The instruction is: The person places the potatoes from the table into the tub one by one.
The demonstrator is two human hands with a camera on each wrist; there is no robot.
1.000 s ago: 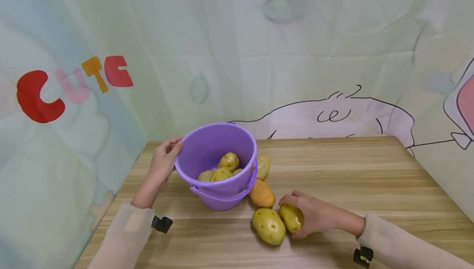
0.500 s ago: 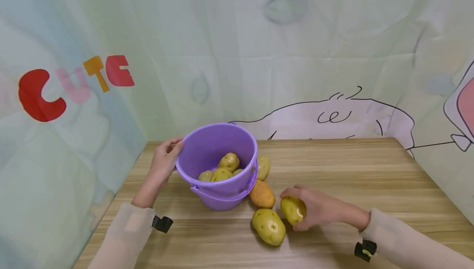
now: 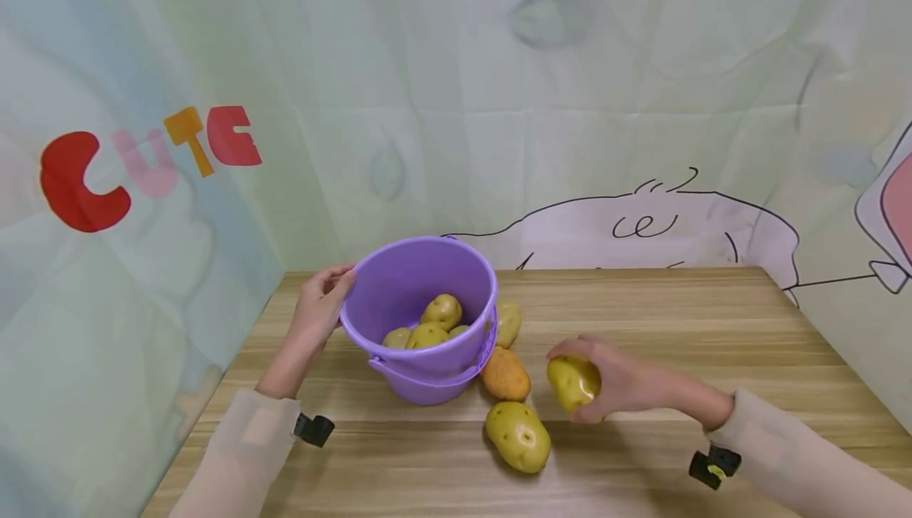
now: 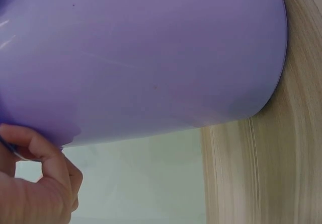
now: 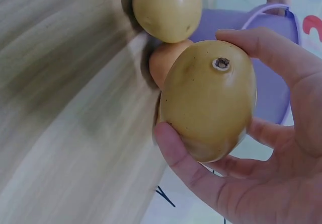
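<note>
A purple bucket [image 3: 420, 264] stands tilted slightly toward me on the table, with several potatoes [image 3: 442, 312] inside. At its left rim my left hand [image 3: 318, 304] grips the edge between thumb and fingers; the left wrist view shows these fingers [image 4: 48, 156] curled at the rim. My right hand [image 3: 620, 379] holds a yellow potato [image 3: 572, 382] raised above the table, thumb on one side and fingers on the other. In the right wrist view this held potato [image 5: 209, 100] shows a dark stem spot. A larger yellow potato [image 3: 518, 436] lies below and left of it.
An orange-brown potato [image 3: 505, 374] lies by the bucket's right side, with a pale potato [image 3: 509, 323] behind it. The bucket's handle [image 3: 435, 382] hangs down in front. Beyond the wooden table [image 3: 677, 328] hangs a printed curtain [image 3: 456, 106].
My right hand has lifted the yellow potato off the table, away from the larger one, moving up and slightly right. The left hand and bucket stay put.
</note>
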